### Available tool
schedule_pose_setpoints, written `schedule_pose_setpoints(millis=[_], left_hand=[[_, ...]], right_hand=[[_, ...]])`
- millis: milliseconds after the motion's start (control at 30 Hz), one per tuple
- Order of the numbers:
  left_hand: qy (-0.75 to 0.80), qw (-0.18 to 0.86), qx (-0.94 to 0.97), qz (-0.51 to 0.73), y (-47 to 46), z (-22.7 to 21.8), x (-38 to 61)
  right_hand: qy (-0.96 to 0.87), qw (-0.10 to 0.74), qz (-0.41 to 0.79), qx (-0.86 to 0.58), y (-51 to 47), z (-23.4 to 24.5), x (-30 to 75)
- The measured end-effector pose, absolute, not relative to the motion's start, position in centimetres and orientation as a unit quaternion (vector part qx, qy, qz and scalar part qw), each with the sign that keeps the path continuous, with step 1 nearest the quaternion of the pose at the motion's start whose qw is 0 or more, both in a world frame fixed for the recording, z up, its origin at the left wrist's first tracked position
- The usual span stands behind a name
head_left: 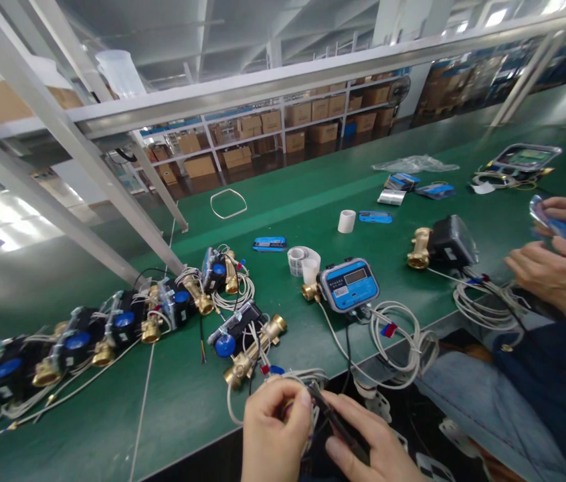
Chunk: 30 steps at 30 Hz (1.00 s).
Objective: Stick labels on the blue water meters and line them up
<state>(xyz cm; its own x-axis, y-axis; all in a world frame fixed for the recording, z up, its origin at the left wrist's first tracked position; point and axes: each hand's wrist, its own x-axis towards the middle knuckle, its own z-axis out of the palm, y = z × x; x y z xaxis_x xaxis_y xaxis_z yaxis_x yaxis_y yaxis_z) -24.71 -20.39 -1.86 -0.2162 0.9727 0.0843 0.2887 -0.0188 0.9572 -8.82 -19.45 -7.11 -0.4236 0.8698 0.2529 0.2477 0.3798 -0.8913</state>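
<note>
At the bench's front edge my left hand (275,422) is closed, pinching thin coloured wires (288,406) at the end of a cable. Close beside it, my right hand (368,438) grips a black hand tool (340,423), pliers or cutters by its shape, with its narrow tip by the left fingers. What the tip touches is hidden. Just beyond my hands lies a brass-bodied meter (255,351) with a blue cap, red and blue tags and grey cables. To its right sits another meter with a blue display face (349,286) and a coiled grey cable (398,341).
Several brass meters (77,341) line the bench to the left. A label roll (304,261), a blue faceplate (269,244) and a white ring gasket (228,203) lie behind. At right, a co-worker's hands (558,261) hold a blue plate, near another meter (446,242). Metal posts (107,194) rise at left.
</note>
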Motion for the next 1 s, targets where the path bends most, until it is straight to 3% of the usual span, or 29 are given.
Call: schedule_pose_setpoints(millis=[367,633,1000], left_hand=[[0.549,0.467,0.502,0.478,-20.4,-2.4,-25.3],[0.562,0.489,0.418,0.520,-20.3,-2.5,-25.0],[0.565,0.478,0.428,0.518,-20.4,-2.3,-25.5]], right_hand=[[-0.648,0.366,0.556,-0.370,-19.9,-7.0,-9.4],[-0.724,0.350,0.382,-0.455,-19.8,-5.6,-9.3],[-0.738,0.388,0.362,-0.416,-20.0,-6.0,-10.0]])
